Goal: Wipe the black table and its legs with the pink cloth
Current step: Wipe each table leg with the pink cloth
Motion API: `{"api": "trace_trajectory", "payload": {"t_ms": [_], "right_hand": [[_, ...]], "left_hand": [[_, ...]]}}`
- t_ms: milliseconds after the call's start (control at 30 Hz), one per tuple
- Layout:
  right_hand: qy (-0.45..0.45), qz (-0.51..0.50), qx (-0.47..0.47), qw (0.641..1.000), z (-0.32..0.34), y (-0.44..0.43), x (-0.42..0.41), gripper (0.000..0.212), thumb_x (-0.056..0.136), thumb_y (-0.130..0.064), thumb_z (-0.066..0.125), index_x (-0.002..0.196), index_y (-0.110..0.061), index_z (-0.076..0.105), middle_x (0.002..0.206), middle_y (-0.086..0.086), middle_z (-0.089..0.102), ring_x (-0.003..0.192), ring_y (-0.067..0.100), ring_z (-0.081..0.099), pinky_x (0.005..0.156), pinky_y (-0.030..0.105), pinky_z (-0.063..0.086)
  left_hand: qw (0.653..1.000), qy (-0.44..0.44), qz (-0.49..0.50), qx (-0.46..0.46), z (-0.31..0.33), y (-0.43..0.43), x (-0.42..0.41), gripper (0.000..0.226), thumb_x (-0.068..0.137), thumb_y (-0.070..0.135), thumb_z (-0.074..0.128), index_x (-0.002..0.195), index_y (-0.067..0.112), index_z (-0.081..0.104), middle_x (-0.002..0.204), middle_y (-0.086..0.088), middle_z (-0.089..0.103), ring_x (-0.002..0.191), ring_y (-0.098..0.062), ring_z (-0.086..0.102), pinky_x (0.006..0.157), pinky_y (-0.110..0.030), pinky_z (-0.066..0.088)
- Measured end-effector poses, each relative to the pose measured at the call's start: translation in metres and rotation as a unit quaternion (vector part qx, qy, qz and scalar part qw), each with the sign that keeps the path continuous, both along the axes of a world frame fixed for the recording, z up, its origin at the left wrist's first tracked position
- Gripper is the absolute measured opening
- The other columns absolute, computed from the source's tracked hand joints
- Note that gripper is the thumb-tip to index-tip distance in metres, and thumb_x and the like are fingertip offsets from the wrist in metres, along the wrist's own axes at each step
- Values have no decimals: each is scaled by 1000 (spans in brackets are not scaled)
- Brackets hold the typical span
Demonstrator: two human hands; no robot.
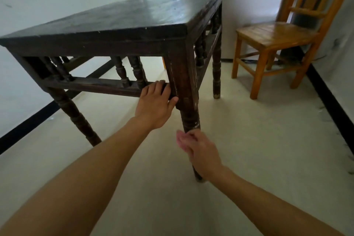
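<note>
Right hand (201, 151) wraps low on the near leg (188, 113), grip closed around it with a bit of pink cloth (181, 141) showing at the fingers; leg-wiping step, probably. Left hand (155, 105) lies flat and spread on the lower rail (92, 85), bracing. Next: rub down to the foot, then other legs. Black surface (134, 15) beyond, wooden chair (274, 44) further back. No readable writing.
</note>
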State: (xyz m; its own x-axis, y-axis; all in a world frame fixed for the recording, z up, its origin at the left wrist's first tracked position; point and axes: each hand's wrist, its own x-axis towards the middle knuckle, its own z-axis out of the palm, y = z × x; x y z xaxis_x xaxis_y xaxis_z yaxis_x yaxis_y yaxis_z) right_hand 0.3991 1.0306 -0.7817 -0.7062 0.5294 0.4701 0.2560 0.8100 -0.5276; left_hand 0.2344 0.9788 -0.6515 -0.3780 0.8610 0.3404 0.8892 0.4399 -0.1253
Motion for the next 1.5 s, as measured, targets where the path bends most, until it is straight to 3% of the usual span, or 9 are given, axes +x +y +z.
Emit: {"api": "trace_trajectory", "payload": {"t_ms": [67, 367, 567, 700, 900, 967, 1133, 1300, 1500], "right_hand": [[-56, 35, 4, 998, -18, -9, 7, 26, 96, -24, 55, 121, -24, 62, 117, 2, 56, 93, 16, 61, 81, 34, 57], [19, 9, 41, 999, 26, 33, 1, 19, 89, -34, 60, 100, -23, 71, 100, 1, 56, 78, 10, 53, 69, 15, 48], [14, -226, -164, 960, 12, 94, 27, 18, 98, -20, 53, 108, -21, 68, 108, 2, 48, 87, 15, 52, 76, 23, 45], [45, -185, -178, 965, 32, 81, -1, 29, 98, -18, 52, 125, -21, 61, 109, -4, 43, 83, 7, 47, 63, 11, 40], [32, -55, -50, 997, -27, -2, -10, 22, 100, -33, 49, 109, -18, 62, 103, 3, 58, 84, 17, 59, 71, 30, 54], [5, -23, -21, 1000, -41, -22, -4, 24, 97, -29, 55, 118, -20, 63, 110, 2, 56, 85, 8, 53, 76, 23, 52], [53, -46, -79, 994, -8, 11, -7, 23, 94, -35, 56, 114, -27, 65, 107, -4, 53, 82, 10, 55, 71, 22, 52], [43, -242, -162, 956, 14, 78, 24, 21, 98, -25, 53, 111, -19, 68, 109, 4, 52, 84, 11, 51, 70, 15, 43], [137, -154, -71, 976, 20, 24, -14, 21, 100, -29, 49, 115, -19, 61, 103, -6, 52, 77, 5, 54, 62, 11, 43]], "left_hand": [[1000, -3, 0, 6, -1, 0, 2, 56, 99, 49, 20, 142, 16, 35, 146, -9, 37, 137, -29, 30, 115, -44, 21], [1000, -22, 16, -13, -4, 3, 1, 58, 100, 50, 19, 146, 15, 27, 155, -10, 25, 144, -30, 17, 119, -46, 12], [1000, -15, 20, -12, -7, 4, 2, 59, 99, 51, 16, 145, 16, 27, 155, -10, 25, 144, -29, 17, 119, -48, 11], [1000, -15, 24, -13, -7, 6, 1, 59, 99, 51, 16, 146, 16, 26, 155, -10, 25, 145, -29, 16, 119, -48, 10], [999, -17, 27, -15, -7, 5, 1, 59, 100, 50, 18, 146, 15, 26, 156, -11, 23, 145, -30, 14, 119, -47, 8], [999, -21, 25, -14, -6, 5, 2, 58, 100, 50, 18, 146, 15, 26, 156, -11, 22, 145, -30, 14, 119, -47, 8], [999, -29, 24, -11, -7, 6, 2, 58, 100, 49, 20, 146, 15, 25, 156, -11, 22, 146, -29, 13, 120, -47, 8], [999, -30, 27, -8, -6, 6, 3, 59, 100, 50, 18, 147, 15, 25, 156, -11, 21, 146, -30, 11, 120, -48, 7], [999, -25, 30, -8, -8, 6, 4, 59, 100, 49, 18, 147, 14, 25, 156, -12, 21, 146, -30, 11, 119, -47, 7]]}}
